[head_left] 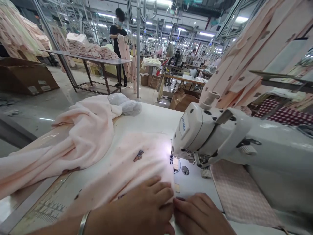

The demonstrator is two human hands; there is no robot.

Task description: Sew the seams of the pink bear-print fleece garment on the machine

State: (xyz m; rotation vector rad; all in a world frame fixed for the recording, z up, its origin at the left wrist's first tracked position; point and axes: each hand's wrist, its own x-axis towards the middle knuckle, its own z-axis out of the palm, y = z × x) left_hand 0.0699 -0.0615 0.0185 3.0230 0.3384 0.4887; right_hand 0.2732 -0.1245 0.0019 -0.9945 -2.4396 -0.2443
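Observation:
A pale pink fabric piece (137,143) with small printed motifs lies on the sewing machine bed, its right edge running under the needle area. My left hand (149,199), with a metal bangle at the wrist, rests on this cloth, its fingers bent together at the edge. Close beside it, my right hand (200,212) has its fingers closed at the same edge, nearest the front; its thumb side is partly hidden. Just beyond both hands stands the white sewing machine head (193,130), its lamp lighting the cloth by the presser foot (171,159).
More pink fabric (90,130) is bunched at the left, beside a clear plastic bag (127,104). A pink checked cloth (242,192) lies under the machine arm. Pink pieces (254,55) hang at right. Beyond are a table (122,61), a cardboard box (26,75) and a standing person (118,45).

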